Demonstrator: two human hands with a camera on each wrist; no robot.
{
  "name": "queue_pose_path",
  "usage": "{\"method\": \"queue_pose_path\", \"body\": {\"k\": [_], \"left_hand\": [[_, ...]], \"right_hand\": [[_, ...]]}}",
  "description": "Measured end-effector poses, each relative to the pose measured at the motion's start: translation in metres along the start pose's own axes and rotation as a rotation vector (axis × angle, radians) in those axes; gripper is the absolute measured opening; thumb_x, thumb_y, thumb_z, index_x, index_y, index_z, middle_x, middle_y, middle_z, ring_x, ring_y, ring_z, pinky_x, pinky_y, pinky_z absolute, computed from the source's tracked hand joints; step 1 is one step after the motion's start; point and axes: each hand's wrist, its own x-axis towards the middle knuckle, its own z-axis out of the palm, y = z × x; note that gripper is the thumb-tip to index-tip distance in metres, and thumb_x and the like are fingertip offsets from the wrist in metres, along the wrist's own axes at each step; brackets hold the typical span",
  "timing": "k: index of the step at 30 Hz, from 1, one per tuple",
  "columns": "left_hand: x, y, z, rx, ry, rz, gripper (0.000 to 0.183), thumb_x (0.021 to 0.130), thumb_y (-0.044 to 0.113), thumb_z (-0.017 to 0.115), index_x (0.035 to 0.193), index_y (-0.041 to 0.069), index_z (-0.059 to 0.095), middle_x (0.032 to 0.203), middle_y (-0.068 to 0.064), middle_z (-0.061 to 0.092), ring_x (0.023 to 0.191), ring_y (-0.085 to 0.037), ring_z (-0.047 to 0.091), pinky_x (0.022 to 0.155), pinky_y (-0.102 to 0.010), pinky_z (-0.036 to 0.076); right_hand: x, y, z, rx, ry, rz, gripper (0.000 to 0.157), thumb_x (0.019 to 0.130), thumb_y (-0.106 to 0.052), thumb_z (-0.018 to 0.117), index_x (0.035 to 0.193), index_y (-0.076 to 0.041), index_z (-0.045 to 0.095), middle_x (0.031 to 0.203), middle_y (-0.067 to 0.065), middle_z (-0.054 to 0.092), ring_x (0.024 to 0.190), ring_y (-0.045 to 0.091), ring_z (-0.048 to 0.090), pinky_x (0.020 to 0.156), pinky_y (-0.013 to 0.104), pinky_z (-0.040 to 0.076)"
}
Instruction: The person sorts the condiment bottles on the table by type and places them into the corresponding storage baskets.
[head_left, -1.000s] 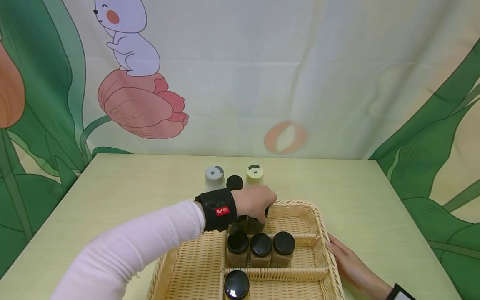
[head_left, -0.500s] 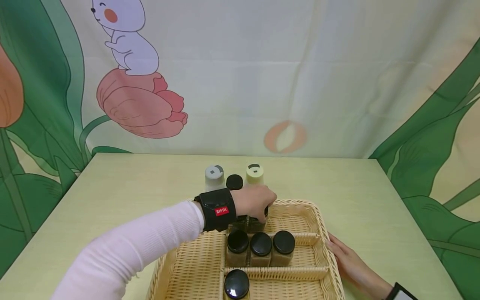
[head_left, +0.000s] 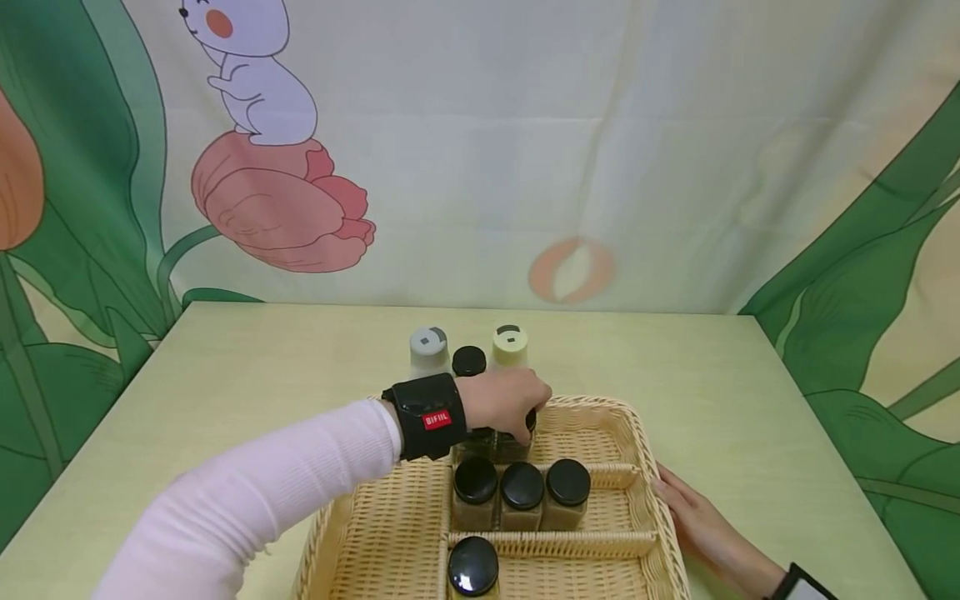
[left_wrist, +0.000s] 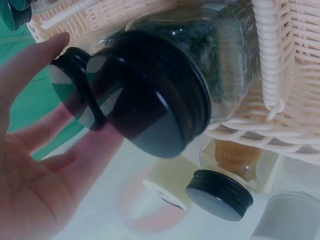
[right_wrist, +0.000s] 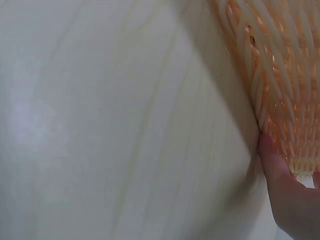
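My left hand (head_left: 504,402) reaches into the back compartment of a wicker basket (head_left: 551,546). Its thumb and fingers hold a black-lidded spice jar (left_wrist: 72,90) by the lid, seen in the left wrist view. Beside it stands a second glass jar (left_wrist: 205,55) with a black lid and dark green flakes inside, covering part of the held jar in that view. My right hand (head_left: 708,533) touches the basket's outer right side. In the right wrist view a straight finger lies against the woven wall (right_wrist: 287,100).
Three black-lidded jars (head_left: 522,487) line the middle compartment, and another jar (head_left: 473,567) stands in the front one. Behind the basket are a grey-capped bottle (head_left: 429,350), a yellow-capped bottle (head_left: 510,343) and a black-lidded jar (head_left: 469,361). A printed curtain (head_left: 465,150) hangs behind the table (head_left: 285,358).
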Motion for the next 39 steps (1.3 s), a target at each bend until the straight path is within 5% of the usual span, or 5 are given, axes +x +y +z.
{"method": "queue_pose_path", "body": {"k": [15,27,39], "left_hand": [[-0.016,-0.013,-0.014,-0.059,0.000,-0.039,0.034,0.082,0.030,0.062,0.108,0.008,0.057,0.096,-0.004,0.058,0.073,-0.014,0.050,0.066,-0.027,0.039],[-0.027,-0.037,-0.026,-0.063,0.108,-0.094,0.035,0.084,0.029,0.059,0.110,0.005,0.058,0.104,-0.010,0.057,0.087,-0.020,0.052,0.077,-0.031,0.042],[-0.032,-0.058,-0.032,-0.056,0.153,-0.139,0.035,0.084,0.027,0.060,0.110,0.004,0.058,0.108,-0.012,0.056,0.092,-0.022,0.052,0.081,-0.031,0.042]], "right_hand": [[0.001,0.001,0.000,-0.026,0.003,0.011,0.086,0.081,-0.059,0.045,0.143,-0.010,0.011,0.141,0.024,0.018,0.123,0.040,0.030,0.094,0.048,0.033],[0.000,0.001,-0.001,0.001,-0.004,-0.003,0.070,0.090,-0.046,0.040,0.143,-0.010,0.011,0.141,0.025,0.019,0.122,0.039,0.032,0.093,0.047,0.034],[0.000,0.001,-0.001,-0.016,0.006,0.014,0.074,0.088,-0.049,0.041,0.143,-0.011,0.011,0.141,0.024,0.018,0.122,0.040,0.031,0.094,0.048,0.032]]}}
